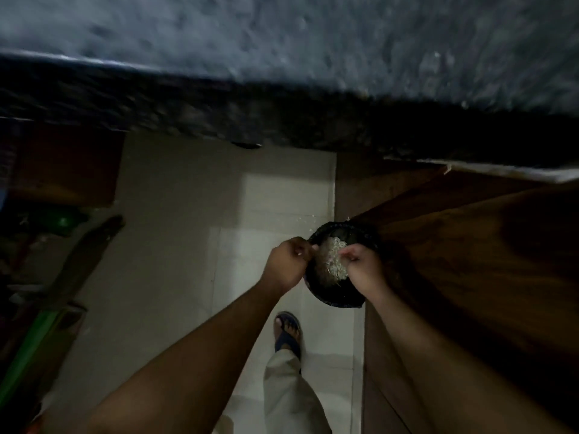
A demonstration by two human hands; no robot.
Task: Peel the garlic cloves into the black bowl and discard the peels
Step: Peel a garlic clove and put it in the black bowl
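Observation:
A round black container lined with black plastic (332, 296) stands low on the floor beside a wooden cabinet. A pile of pale garlic peels (335, 260) lies inside it. My left hand (288, 261) grips the container's left rim with curled fingers. My right hand (365, 266) is over the right side, fingers curled and pinching at the peels or the plastic edge; which one is unclear. A few peel flecks (308, 219) are in the air or on the floor beyond the rim. No garlic cloves or black bowl show.
A dark stone counter edge (219, 114) runs across above. The open wooden cabinet door (470, 261) stands right of the container. Pale floor tiles (188, 245) lie below, with my sandalled foot (287, 332). Green and dark clutter (47, 277) fills the left side.

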